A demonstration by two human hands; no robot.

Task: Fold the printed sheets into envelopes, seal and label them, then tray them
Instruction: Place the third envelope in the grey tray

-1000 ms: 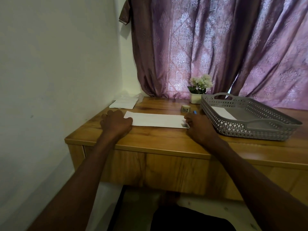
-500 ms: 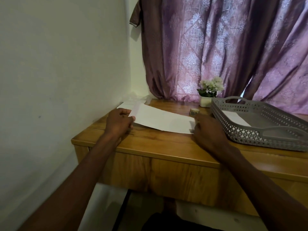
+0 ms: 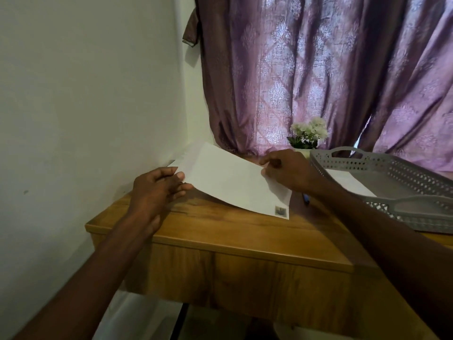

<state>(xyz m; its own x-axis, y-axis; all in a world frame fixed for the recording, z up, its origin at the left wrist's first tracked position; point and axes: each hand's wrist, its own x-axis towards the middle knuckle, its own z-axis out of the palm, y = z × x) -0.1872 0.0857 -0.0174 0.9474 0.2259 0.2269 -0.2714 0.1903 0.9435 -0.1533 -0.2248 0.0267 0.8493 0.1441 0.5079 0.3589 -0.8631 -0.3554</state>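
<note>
A white envelope with a small grey label at its near right corner is held tilted above the wooden desk, its left end raised. My left hand pinches its left edge. My right hand grips its far right edge from above. To the right stands a grey perforated tray with a white envelope lying inside it.
A blue pen pokes out under my right wrist. A small white flower pot stands at the back by the purple curtain. A white wall borders the desk on the left. More white paper lies behind the lifted envelope.
The envelope lay flat on the desk a second ago; both hands have lifted it, left end highest. The camera has moved closer.
</note>
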